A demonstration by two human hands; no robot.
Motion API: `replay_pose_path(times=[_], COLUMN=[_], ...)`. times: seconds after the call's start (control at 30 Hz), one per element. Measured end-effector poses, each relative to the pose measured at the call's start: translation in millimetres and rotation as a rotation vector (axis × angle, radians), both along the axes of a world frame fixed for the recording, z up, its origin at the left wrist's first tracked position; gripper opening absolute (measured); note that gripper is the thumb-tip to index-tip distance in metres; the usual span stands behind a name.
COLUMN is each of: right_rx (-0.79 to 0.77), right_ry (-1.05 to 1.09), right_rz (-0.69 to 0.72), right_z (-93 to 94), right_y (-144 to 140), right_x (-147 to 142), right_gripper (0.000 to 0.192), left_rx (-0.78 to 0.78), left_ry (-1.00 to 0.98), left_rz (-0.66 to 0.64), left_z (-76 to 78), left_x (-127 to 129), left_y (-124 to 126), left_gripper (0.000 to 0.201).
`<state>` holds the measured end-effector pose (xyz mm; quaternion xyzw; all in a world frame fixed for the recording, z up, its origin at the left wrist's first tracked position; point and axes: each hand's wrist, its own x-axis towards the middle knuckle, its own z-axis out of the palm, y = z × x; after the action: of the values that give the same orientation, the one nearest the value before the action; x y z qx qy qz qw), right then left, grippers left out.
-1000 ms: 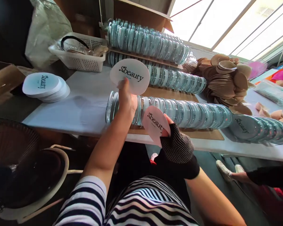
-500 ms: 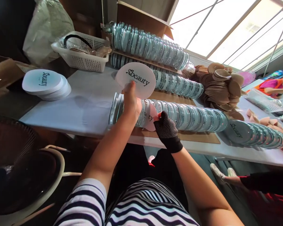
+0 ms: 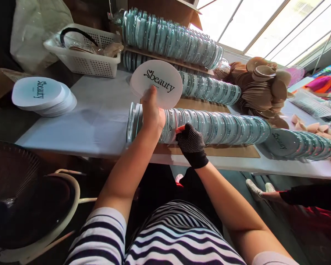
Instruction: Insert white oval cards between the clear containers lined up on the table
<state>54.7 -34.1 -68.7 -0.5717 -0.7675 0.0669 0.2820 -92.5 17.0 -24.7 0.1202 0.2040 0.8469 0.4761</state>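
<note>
My left hand [image 3: 152, 112] holds up a white oval card [image 3: 157, 82] printed "Sbeauty", above the near row of clear blue-tinted cases [image 3: 217, 127] standing on edge on the table. My right hand [image 3: 190, 141], in a black dotted glove, presses a pink "Sbeauty" card into that row near its left end; only a sliver of the pink card [image 3: 171, 129] shows between the cases. Both hands are close together at the row's left part.
Two more rows of cases [image 3: 171, 38] lie behind, and another [image 3: 303, 144] at right. A stack of white cards [image 3: 41, 96] sits at left, a white basket [image 3: 82, 53] behind, tan puffs [image 3: 262, 86] at back right. A fan [image 3: 24, 206] stands below left. Another person's leg and shoe [image 3: 264, 189] show at right.
My right hand has moved the pink card up from in front of me into the near row of cases, where it is now mostly hidden. The left hand stays holding the white card.
</note>
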Motion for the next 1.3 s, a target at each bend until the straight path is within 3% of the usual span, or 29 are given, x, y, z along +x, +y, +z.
replay_pose_path(times=[0.13, 0.27, 0.37, 0.47, 0.53, 0.57, 0.63, 0.7, 0.8, 0.87, 1.0, 1.13, 1.23, 1.3], right_rx=[-0.025, -0.107, -0.407, -0.831, -0.959, -0.954, -0.811, -0.515, 0.018, 0.268, 0.468, 0.473, 0.443, 0.551], right_ry=[-0.236, -0.217, 0.096, 0.58, 0.708, 0.659, 0.442, 0.286, 0.279, 0.153, -0.127, -0.095, 0.105, 0.261], right_rz=[-0.023, -0.005, 0.064, 0.206, 0.308, 0.342, 0.329, 0.249, 0.192, 0.21, 0.27, 0.264, 0.107, -0.104], right_z=[-1.6, 7.6, 13.0, 12.3, 11.8, 13.2, 21.6, 37.9, 68.7, 84.2, 84.0, 62.3, 62.3, 71.1], right_y=[-8.1, -13.8, -20.3, -30.5, -34.0, -33.0, -22.6, -0.9, 40.2, 56.9, 41.4, 18.2, 22.0, 23.3], right_x=[-6.4, -7.8, -6.2, -1.8, 3.2, 6.3, 12.9, 18.3, 18.1, 11.0, -11.9, -30.3, -30.8, -19.5], right_gripper=[0.022, 0.019, 0.03, 0.065, 0.067, 0.061, 0.05, 0.045, 0.053, 0.062, 0.064, 0.046, 0.042, 0.044], left_rx=[0.015, 0.047, 0.071, 0.061, 0.054, 0.059, 0.067, 0.061, 0.035, 0.039, -0.019, -0.018, -0.017, -0.004], left_ry=[0.02, 0.012, -0.003, -0.006, 0.005, 0.01, 0.007, 0.007, 0.027, 0.033, 0.047, 0.048, 0.038, 0.065], left_rz=[0.006, 0.008, 0.01, 0.015, 0.015, 0.015, 0.021, 0.023, 0.009, 0.007, 0.046, 0.042, 0.056, 0.118], left_z=[-1.2, -1.4, -2.4, -4.6, -5.8, -6.0, -5.1, -2.4, 3.1, 5.5, 3.2, -1.7, -0.5, 0.1], left_x=[0.4, 1.4, 2.1, 2.6, 3.0, 3.3, 4.6, 7.0, 12.1, 14.5, 15.5, 21.8, 13.1, -15.8], left_y=[-0.9, -2.6, -3.4, -3.4, -3.1, -2.9, -2.8, -3.9, -10.0, -16.6, -29.8, -39.6, -46.3, -50.9], left_gripper=[0.042, 0.04, 0.042, 0.043, 0.044, 0.043, 0.041, 0.039, 0.036, 0.033, 0.028, 0.019, 0.024, 0.028])
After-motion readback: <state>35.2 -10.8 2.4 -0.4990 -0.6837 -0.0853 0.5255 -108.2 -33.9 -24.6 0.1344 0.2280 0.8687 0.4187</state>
